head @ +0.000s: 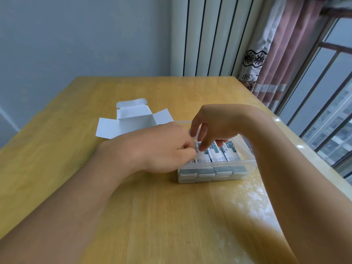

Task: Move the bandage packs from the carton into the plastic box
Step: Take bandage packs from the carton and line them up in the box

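Bandage packs (219, 156) four across in plastic box (245, 168), both hands (162, 149) pinching one.

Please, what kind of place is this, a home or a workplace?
Probably a room in a home, perhaps high up. A wooden table stands by a window with patterned curtains, and tall buildings show outside. Nothing in view suggests a workplace.
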`<state>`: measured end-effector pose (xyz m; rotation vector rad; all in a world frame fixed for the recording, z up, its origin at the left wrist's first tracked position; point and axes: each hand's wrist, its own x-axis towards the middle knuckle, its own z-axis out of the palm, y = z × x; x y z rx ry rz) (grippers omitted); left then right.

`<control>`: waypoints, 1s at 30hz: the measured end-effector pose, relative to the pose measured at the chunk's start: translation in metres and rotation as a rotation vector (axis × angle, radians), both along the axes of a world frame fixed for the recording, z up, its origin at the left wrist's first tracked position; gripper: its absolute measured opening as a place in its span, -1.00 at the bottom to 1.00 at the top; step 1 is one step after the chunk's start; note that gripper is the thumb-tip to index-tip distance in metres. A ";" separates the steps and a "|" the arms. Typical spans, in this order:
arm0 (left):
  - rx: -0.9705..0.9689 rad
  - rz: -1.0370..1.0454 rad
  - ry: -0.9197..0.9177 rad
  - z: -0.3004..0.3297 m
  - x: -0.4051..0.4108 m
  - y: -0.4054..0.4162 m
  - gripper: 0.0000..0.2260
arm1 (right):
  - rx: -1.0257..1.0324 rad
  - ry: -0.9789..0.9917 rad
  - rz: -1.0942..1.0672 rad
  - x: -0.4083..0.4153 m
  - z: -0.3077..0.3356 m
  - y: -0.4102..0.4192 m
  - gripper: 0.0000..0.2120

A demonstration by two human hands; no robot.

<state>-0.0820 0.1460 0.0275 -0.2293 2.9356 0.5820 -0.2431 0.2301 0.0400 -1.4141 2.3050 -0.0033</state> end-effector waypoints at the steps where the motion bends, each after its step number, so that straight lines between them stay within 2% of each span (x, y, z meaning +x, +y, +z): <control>1: 0.074 0.002 0.011 0.007 0.002 0.000 -0.71 | -0.018 0.001 0.004 0.000 0.005 0.002 -0.57; 3: 0.189 0.019 0.086 0.028 0.012 -0.005 -0.72 | -0.108 -0.006 0.022 0.002 0.019 0.009 -0.60; 5: 0.280 0.087 0.274 0.046 0.024 -0.025 -0.72 | -0.347 -0.026 0.068 0.009 0.033 0.012 -0.72; 7: 0.239 0.203 0.477 0.050 0.034 -0.052 -0.81 | -0.662 -0.071 0.122 0.024 0.038 0.009 -0.85; 9: 0.095 0.363 0.512 0.044 0.041 -0.082 -0.93 | -0.795 -0.082 0.191 0.047 0.031 -0.004 -0.93; 11: -0.020 0.519 0.420 0.033 0.045 -0.107 -0.90 | -0.781 -0.014 0.253 0.063 0.011 -0.022 -0.91; 14: -0.014 0.664 0.225 0.019 0.050 -0.126 -0.64 | -0.668 0.087 0.252 0.072 -0.009 -0.038 -0.91; 17: 0.068 0.612 0.054 0.010 0.049 -0.128 -0.59 | -0.589 0.040 0.236 0.070 -0.007 -0.035 -0.82; 19: 0.200 0.511 0.061 0.010 0.048 -0.123 -0.67 | -0.503 0.005 0.253 0.071 -0.003 -0.031 -0.73; 22: 0.334 0.430 0.124 0.018 0.050 -0.114 -0.75 | -0.432 0.064 0.275 0.075 -0.001 -0.029 -0.68; 25: 0.330 0.419 0.098 0.021 0.054 -0.111 -0.73 | -0.411 0.082 0.257 0.077 0.001 -0.029 -0.67; 30: 0.272 0.406 0.047 0.024 0.054 -0.110 -0.73 | -0.407 0.094 0.215 0.080 0.000 -0.029 -0.77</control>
